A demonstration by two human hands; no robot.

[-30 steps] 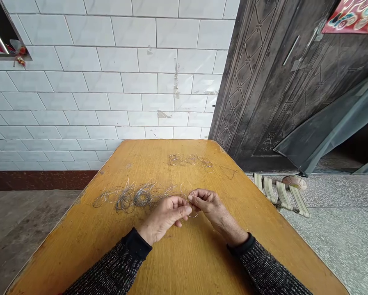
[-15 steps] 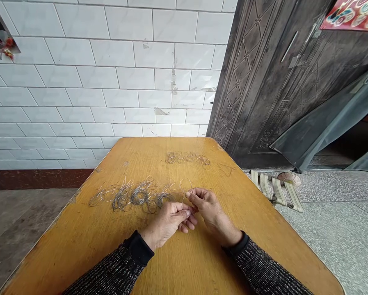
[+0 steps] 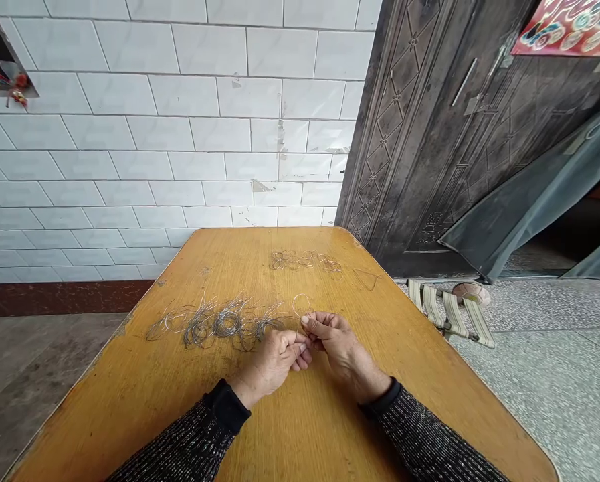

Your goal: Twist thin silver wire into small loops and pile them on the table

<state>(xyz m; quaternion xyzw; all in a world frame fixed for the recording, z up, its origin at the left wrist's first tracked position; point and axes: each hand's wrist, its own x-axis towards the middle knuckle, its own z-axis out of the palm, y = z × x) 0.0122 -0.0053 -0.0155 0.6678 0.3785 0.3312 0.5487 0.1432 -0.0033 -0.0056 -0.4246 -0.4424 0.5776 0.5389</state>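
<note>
Both hands meet over the middle of the wooden table (image 3: 300, 415). Between them is a thin wire (image 3: 300, 296), a pale loop of it rising above the fingertips. My left hand (image 3: 275, 358) pinches the wire between thumb and forefinger, the other fingers curled loosely. My right hand (image 3: 337, 341) pinches it too, close to the left fingertips. Just left of the hands lies a row of coiled grey wire bundles (image 3: 227, 321), their loose ends sticking up. The wire's exact path between the fingers is too fine to make out.
Several thin reddish wire coils (image 3: 304, 260) lie toward the table's far end, with a bent triangular wire (image 3: 367, 278) at their right. A white tiled wall (image 3: 189, 147) stands behind. On the right are a dark door (image 3: 420, 134) and a strap-seated stool (image 3: 453, 311).
The hands have drawn slightly closer together, and the left fingers have curled in a little. Both still pinch the wire. The view has tilted slightly upward.
</note>
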